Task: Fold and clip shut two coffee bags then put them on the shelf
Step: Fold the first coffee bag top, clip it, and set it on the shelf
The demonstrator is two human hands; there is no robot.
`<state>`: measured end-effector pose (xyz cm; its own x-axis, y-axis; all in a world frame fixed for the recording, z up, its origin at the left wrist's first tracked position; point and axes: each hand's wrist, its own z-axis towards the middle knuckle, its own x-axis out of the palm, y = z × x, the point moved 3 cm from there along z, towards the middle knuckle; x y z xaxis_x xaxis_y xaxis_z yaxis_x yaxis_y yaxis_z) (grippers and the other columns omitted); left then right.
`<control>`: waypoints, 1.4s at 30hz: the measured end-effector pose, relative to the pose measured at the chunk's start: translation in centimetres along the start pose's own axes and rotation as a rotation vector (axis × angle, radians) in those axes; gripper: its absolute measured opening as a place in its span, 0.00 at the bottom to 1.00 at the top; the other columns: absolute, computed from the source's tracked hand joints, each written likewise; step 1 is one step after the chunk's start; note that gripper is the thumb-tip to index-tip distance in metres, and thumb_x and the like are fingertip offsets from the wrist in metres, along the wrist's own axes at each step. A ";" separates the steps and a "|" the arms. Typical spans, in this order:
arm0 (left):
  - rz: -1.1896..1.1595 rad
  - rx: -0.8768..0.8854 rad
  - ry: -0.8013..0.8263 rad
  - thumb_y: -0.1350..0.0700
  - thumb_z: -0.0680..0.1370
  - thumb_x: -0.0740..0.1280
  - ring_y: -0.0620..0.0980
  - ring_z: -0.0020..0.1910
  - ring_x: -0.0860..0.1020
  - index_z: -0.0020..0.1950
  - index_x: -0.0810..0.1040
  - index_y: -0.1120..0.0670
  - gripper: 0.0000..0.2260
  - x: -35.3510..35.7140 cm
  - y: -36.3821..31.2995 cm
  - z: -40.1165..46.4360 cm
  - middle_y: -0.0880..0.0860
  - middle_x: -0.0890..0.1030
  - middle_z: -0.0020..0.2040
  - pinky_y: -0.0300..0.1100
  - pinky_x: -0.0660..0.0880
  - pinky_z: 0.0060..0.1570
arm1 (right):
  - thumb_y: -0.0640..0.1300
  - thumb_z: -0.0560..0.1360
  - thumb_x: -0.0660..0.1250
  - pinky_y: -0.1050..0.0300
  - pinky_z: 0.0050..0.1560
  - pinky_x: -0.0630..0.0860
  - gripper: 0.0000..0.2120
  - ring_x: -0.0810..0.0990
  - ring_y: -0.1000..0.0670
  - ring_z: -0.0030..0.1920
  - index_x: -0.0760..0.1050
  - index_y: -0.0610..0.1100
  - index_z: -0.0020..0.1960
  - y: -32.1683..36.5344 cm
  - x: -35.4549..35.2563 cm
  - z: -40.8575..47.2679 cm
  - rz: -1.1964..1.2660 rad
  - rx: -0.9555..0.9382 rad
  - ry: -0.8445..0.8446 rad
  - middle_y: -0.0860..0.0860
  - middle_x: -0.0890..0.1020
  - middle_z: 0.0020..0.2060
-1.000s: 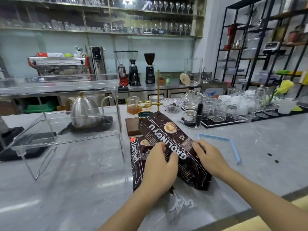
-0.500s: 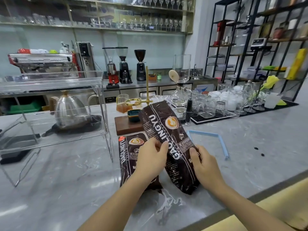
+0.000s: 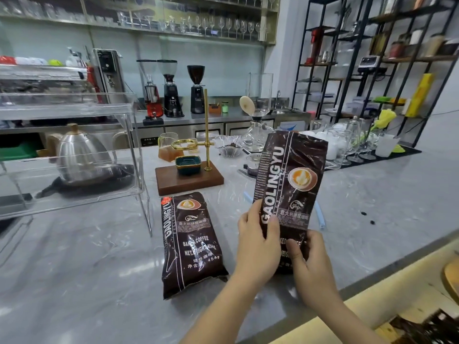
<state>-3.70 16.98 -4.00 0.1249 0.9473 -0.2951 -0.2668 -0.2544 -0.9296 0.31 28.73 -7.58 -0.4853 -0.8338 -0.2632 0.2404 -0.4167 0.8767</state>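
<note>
While second bag (image 3: 191, 242) lies flat on worktop (image 3: 74, 269), first bag (image 3: 289, 192) now stands upright, lifted from earlier slant across its twin. Left hand (image 3: 258, 244) and right hand (image 3: 309, 264) both grip lower half. Top unfolded, free for folding. Blue clip (image 3: 320, 214) behind bag. Clear shelf (image 3: 72, 155) at left.
</note>
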 end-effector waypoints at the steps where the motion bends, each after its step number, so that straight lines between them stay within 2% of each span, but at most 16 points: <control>1: -0.013 -0.003 0.005 0.45 0.82 0.58 0.30 0.63 0.67 0.77 0.59 0.44 0.23 0.0 0.6 0.0 0.46 0.67 0.73 0.37 0.62 0.68 | 0.40 0.78 0.63 0.76 0.37 0.73 0.07 0.81 0.67 0.43 0.69 0.42 0.56 0.0 0.0 0.0 0.008 0.002 0.000 0.54 0.81 0.46; 3: 0.001 -0.006 0.015 0.42 0.80 0.62 0.39 0.71 0.66 0.77 0.58 0.42 0.28 -0.2 1.8 0.1 0.46 0.67 0.74 0.44 0.63 0.74 | 0.44 0.78 0.62 0.75 0.39 0.73 0.09 0.81 0.65 0.45 0.70 0.43 0.56 0.0 0.1 0.1 0.022 0.000 0.002 0.54 0.82 0.48; 4: 0.007 0.002 0.019 0.43 0.78 0.65 0.37 0.70 0.66 0.77 0.57 0.41 0.30 -0.3 2.1 0.0 0.45 0.68 0.73 0.43 0.64 0.73 | 0.47 0.77 0.62 0.74 0.40 0.74 0.10 0.81 0.64 0.46 0.70 0.44 0.56 -0.1 0.2 0.1 0.021 -0.003 -0.003 0.54 0.82 0.48; 7: -0.042 0.019 0.001 0.48 0.76 0.70 0.17 0.59 0.62 0.77 0.58 0.41 0.33 -0.4 2.6 -0.4 0.45 0.68 0.69 0.18 0.62 0.59 | 0.50 0.76 0.60 0.73 0.40 0.74 0.09 0.81 0.64 0.45 0.70 0.48 0.54 -0.4 0.2 0.2 -0.005 0.000 -0.030 0.57 0.83 0.44; 9: -0.082 0.015 -0.043 0.48 0.73 0.74 0.15 0.57 0.62 0.74 0.59 0.39 0.34 -0.3 2.9 -0.5 0.44 0.67 0.66 0.14 0.61 0.54 | 0.45 0.79 0.60 0.74 0.41 0.73 0.04 0.80 0.65 0.45 0.70 0.51 0.52 -0.8 0.2 0.3 -0.010 0.000 -0.032 0.62 0.82 0.44; 11: -0.131 0.000 -0.084 0.44 0.67 0.77 0.26 0.64 0.68 0.72 0.57 0.36 0.40 -0.1 3.7 -0.6 0.41 0.68 0.66 0.26 0.66 0.62 | 0.40 0.80 0.59 0.75 0.41 0.72 0.06 0.79 0.67 0.45 0.70 0.49 0.53 -1.0 0.3 0.4 -0.019 0.001 -0.038 0.69 0.81 0.45; 13: -0.181 -0.040 -0.065 0.42 0.63 0.79 0.37 0.65 0.74 0.75 0.51 0.39 0.49 0.0 4.0 -0.5 0.38 0.71 0.65 0.40 0.71 0.67 | 0.39 0.81 0.58 0.75 0.43 0.72 0.06 0.79 0.66 0.45 0.71 0.48 0.52 -1.3 0.2 0.5 -0.018 0.007 -0.054 0.68 0.81 0.45; 14: -0.189 -0.053 -0.047 0.42 0.61 0.80 0.38 0.64 0.76 0.75 0.52 0.40 0.51 0.1 4.0 -0.4 0.37 0.73 0.64 0.42 0.73 0.66 | 0.39 0.81 0.57 0.73 0.44 0.73 0.07 0.80 0.64 0.45 0.71 0.49 0.52 -1.3 0.2 0.5 -0.011 0.013 -0.061 0.66 0.81 0.45; 18: -0.160 -0.018 -0.077 0.40 0.56 0.82 0.35 0.52 0.81 0.61 0.67 0.37 0.39 0.0 3.9 -0.3 0.40 0.83 0.54 0.43 0.80 0.55 | 0.38 0.82 0.56 0.67 0.47 0.76 0.10 0.81 0.58 0.47 0.73 0.50 0.52 -1.4 0.1 0.6 0.027 0.039 -0.053 0.57 0.83 0.46; 21: -0.175 -0.022 -0.106 0.41 0.56 0.81 0.35 0.52 0.81 0.61 0.68 0.38 0.38 0.0 4.2 -0.3 0.39 0.83 0.54 0.42 0.79 0.55 | 0.37 0.81 0.57 0.62 0.47 0.79 0.09 0.83 0.53 0.46 0.75 0.47 0.51 -1.0 -0.2 1.3 0.065 0.077 -0.015 0.51 0.84 0.43; 25: -0.198 0.020 -0.124 0.44 0.58 0.82 0.36 0.54 0.80 0.63 0.68 0.39 0.37 -0.2 4.2 -0.5 0.39 0.82 0.55 0.42 0.78 0.57 | 0.33 0.80 0.60 0.67 0.48 0.78 0.09 0.83 0.58 0.48 0.73 0.45 0.55 1.6 -0.8 2.8 0.101 0.074 0.033 0.50 0.83 0.48; 28: -0.194 0.056 -0.117 0.45 0.59 0.82 0.34 0.54 0.79 0.60 0.67 0.34 0.36 -0.3 4.2 -0.5 0.37 0.82 0.55 0.35 0.76 0.56 | 0.33 0.77 0.64 0.67 0.52 0.77 0.11 0.80 0.60 0.50 0.71 0.45 0.57 4.7 -1.7 4.9 -0.025 -0.028 -0.006 0.50 0.80 0.52; 32: -0.229 0.072 -0.090 0.49 0.60 0.83 0.33 0.54 0.80 0.60 0.67 0.33 0.36 -0.6 4.0 -0.8 0.38 0.82 0.56 0.30 0.75 0.53 | 0.36 0.76 0.67 0.59 0.59 0.74 0.14 0.78 0.54 0.55 0.70 0.47 0.59 9.1 -2.7 7.7 -0.195 -0.232 -0.067 0.57 0.78 0.52; 35: -0.258 0.089 -0.066 0.51 0.61 0.83 0.35 0.54 0.81 0.61 0.69 0.36 0.35 -0.9 3.6 -1.0 0.38 0.83 0.55 0.34 0.77 0.54 | 0.38 0.76 0.67 0.63 0.61 0.70 0.14 0.75 0.53 0.58 0.71 0.44 0.61 12.7 -2.7 9.1 -0.362 -0.430 -0.095 0.53 0.78 0.55; 38: -0.275 0.107 -0.042 0.54 0.61 0.83 0.35 0.55 0.81 0.63 0.69 0.36 0.37 -1.0 3.4 -1.3 0.37 0.82 0.56 0.33 0.76 0.54 | 0.40 0.75 0.66 0.57 0.65 0.68 0.17 0.74 0.53 0.61 0.72 0.42 0.63 16.5 -1.8 10.2 -0.526 -0.671 0.002 0.49 0.78 0.58; 42: -0.292 0.122 -0.022 0.54 0.61 0.83 0.34 0.57 0.79 0.67 0.68 0.36 0.40 -1.2 3.1 -1.5 0.35 0.81 0.58 0.33 0.75 0.56 | 0.49 0.76 0.65 0.52 0.67 0.65 0.15 0.76 0.55 0.59 0.77 0.47 0.61 19.2 -0.3 12.5 -0.793 -0.810 0.254 0.54 0.81 0.57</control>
<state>-3.27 14.75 -6.88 0.1930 0.9811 -0.0141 -0.3358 0.0526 -0.9405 -5.38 25.53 14.37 -0.5800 -0.2452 -0.7768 0.4567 -0.8875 -0.0608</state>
